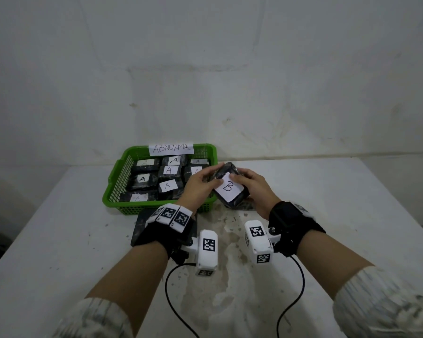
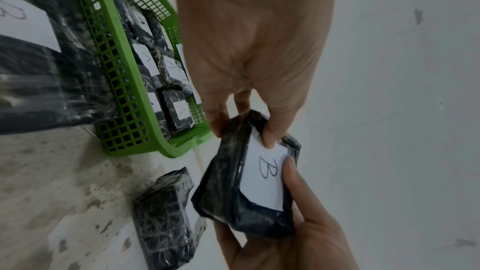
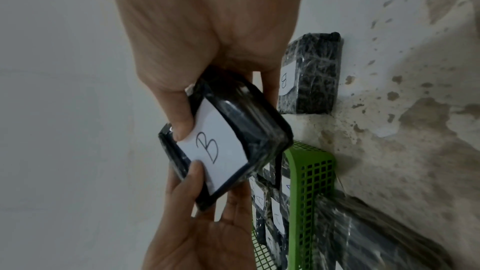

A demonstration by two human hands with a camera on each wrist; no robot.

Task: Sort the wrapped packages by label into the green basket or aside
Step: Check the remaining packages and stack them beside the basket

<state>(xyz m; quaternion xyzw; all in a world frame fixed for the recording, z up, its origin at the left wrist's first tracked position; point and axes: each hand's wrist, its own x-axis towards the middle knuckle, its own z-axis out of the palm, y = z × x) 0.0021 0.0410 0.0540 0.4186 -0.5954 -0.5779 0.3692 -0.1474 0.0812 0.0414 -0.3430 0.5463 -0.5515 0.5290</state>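
Note:
Both hands hold one black wrapped package (image 1: 230,189) with a white label "B" just right of the green basket (image 1: 142,209), above the table. My left hand (image 1: 205,182) pinches its left end, thumb on the label (image 2: 259,171). My right hand (image 1: 248,185) grips the right end, with its thumb on the label's edge and its fingers behind the package (image 3: 233,130). The basket carries an "ABNORMAL" sign (image 1: 171,148) and holds several black packages labelled "A" (image 1: 167,185).
Another "B" package (image 3: 309,77) lies on the table right of the basket, under the held one. A larger flat dark "B" package (image 1: 142,228) lies in front of the basket below my left wrist. The table is stained white, with a wall behind.

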